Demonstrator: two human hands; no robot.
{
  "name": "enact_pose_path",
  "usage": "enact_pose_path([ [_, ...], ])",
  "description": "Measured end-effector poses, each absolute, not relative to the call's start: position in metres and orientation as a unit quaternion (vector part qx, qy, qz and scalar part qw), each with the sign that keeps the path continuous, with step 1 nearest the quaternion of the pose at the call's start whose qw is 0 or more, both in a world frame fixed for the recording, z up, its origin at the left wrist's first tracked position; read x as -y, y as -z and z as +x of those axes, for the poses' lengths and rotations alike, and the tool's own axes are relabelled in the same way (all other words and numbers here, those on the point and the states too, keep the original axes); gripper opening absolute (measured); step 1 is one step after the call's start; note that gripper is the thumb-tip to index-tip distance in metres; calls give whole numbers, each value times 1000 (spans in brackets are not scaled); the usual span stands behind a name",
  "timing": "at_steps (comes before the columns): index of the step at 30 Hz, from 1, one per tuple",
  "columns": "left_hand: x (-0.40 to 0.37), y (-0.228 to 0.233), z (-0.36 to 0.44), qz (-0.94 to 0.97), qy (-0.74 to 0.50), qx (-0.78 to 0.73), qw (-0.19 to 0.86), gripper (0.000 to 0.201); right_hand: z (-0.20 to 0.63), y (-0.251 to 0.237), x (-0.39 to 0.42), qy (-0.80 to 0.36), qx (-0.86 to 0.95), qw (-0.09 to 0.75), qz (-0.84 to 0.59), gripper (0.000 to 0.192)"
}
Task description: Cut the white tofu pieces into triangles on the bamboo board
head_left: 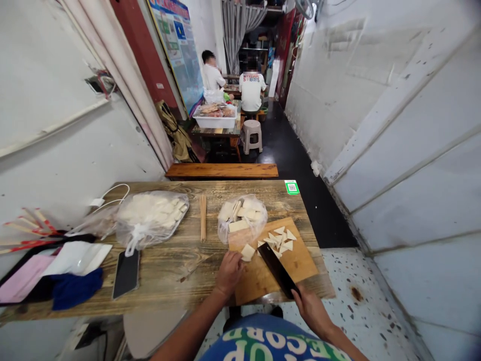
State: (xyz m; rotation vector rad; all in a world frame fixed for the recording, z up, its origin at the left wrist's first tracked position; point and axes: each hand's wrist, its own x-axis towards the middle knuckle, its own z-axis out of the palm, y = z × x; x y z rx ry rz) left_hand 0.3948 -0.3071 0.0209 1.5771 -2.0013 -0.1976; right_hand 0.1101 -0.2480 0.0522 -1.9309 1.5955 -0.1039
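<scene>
My right hand [311,310] is wrapped around the handle of a dark kitchen knife [277,269], its blade slanting up and left over a wooden cutting board [300,265]. At the board's left edge, my left hand [229,272] has its fingers bent together at the edge of a pale square slice [247,252], which looks like tofu. Several pale triangular pieces [278,240] lie loosely beyond the blade, some partly behind it. Just past the board's upper left corner sits an open clear plastic bag [225,231] of similar slices.
A bundle of thin wooden skewers [203,218], a larger bag of pale slices [150,213] and a phone [126,273] lie leftward on the wooden table [169,281]. Beyond stand a bench [221,170], a stool [251,136] and a white tub [215,120]; two people [251,93] sit farther back.
</scene>
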Motion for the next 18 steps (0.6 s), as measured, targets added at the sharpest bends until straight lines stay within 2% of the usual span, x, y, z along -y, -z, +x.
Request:
enact_pose_path([
  [2,322,-15,390,555,30,785,275,20,109,-49,244,56,-613,321,-720,42],
  [5,332,7,386,508,-13,837,200,20,111,-47,239,68,-618,322,-714,42],
  [8,326,23,385,480,-12,866,140,16,111,-46,235,71,-620,321,-712,41],
  [11,320,18,385,526,23,841,122,16,109,-47,232,75,-624,318,-710,41],
  [13,324,7,380,606,47,785,120,23,109,-47,231,80,-626,313,-710,41],
  [16,337,-10,368,693,74,710,97,49,111,-45,232,86,-631,307,-707,40],
  [18,345,-16,359,715,93,690,62,52,113,-44,233,85,-633,306,-706,38],
])
